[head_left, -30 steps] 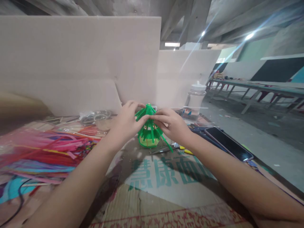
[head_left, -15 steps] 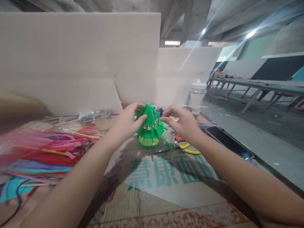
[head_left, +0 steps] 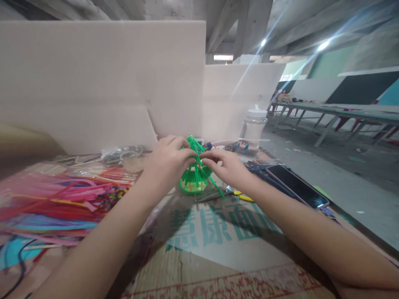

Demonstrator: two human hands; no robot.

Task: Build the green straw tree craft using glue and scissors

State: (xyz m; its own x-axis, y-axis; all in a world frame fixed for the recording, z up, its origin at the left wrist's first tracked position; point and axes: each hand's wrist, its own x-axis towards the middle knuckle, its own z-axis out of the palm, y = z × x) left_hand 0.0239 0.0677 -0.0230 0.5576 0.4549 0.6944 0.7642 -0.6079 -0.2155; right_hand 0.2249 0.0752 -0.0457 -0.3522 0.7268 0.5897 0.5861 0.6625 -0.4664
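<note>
A cone-shaped green pipe-cleaner model stands upright on the table, its strands hanging over a round, pale green base. My left hand wraps the cone's left side, thumb and fingers closed on green pipe cleaners near the upper middle. From the right, my right hand pinches at the strands, its fingertips almost meeting the left ones. The exact strand between the fingers is hard to make out. One long green strand sticks out low on the right, below my right hand. Just beside the base lies a metal tool with yellow handles.
Bundles of coloured pipe cleaners cover the left side. A smartphone lies at the right edge. Behind are a clear jar with a white lid, clear round containers and white boards. A long table stands farther off.
My left hand has shifted from the cone's top to its front left side. My right hand has moved left, against the strands. The view has shifted slightly.
</note>
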